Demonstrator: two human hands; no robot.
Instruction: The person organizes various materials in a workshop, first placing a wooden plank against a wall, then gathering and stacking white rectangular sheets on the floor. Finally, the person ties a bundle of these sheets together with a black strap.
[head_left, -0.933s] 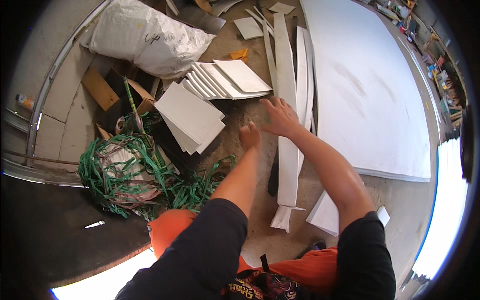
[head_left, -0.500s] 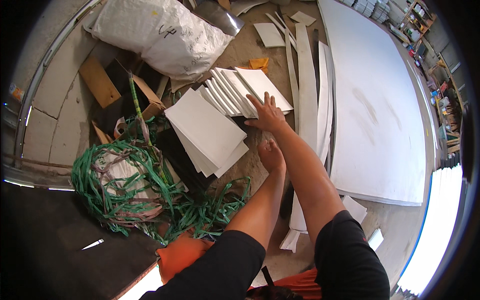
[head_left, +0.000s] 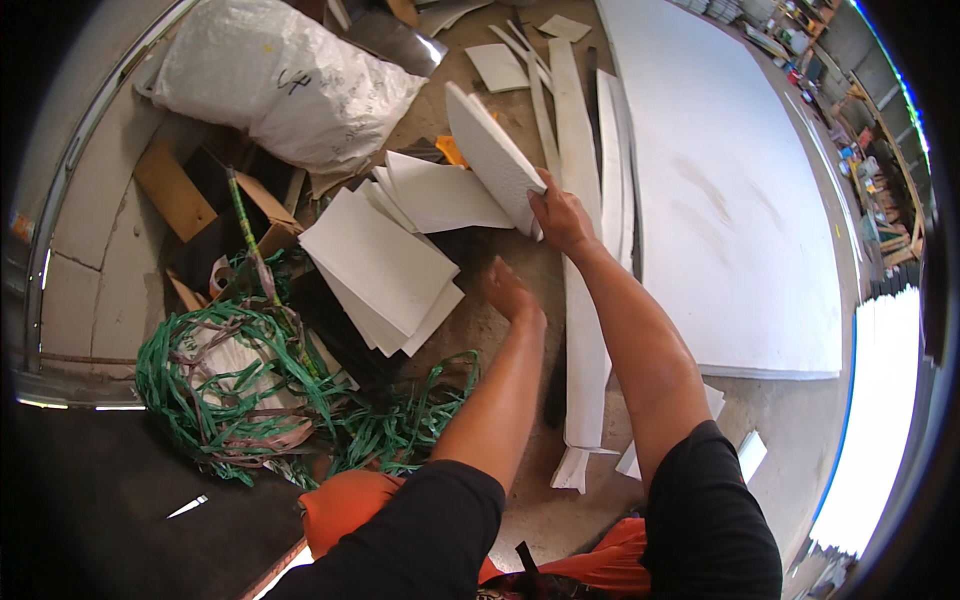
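Note:
A tilted bundle of white rectangular sheets (head_left: 495, 160) is raised on edge, with my right hand (head_left: 562, 218) closed round its lower right corner. Just left of and below it, my left hand (head_left: 512, 292) holds nothing; its fingers look stretched out, though seen nearly edge-on. Beneath the raised bundle lie more white sheets (head_left: 445, 192), slightly fanned. To the left of my left hand a fanned pile of larger white sheets (head_left: 380, 260) rests on something dark.
A tangle of green plastic strapping (head_left: 240, 370) lies at the left, below opened cardboard (head_left: 175, 190). A bulging white sack (head_left: 290, 80) sits at the far left. Long white strips (head_left: 578, 240) run along the floor beside a big stack of white boards (head_left: 740, 220) on the right.
My right hand, earlier spread over the sheets, now grips a bundle of them and has tilted it up. My left hand has unfolded from a fist-like shape. The whole view has shifted slightly.

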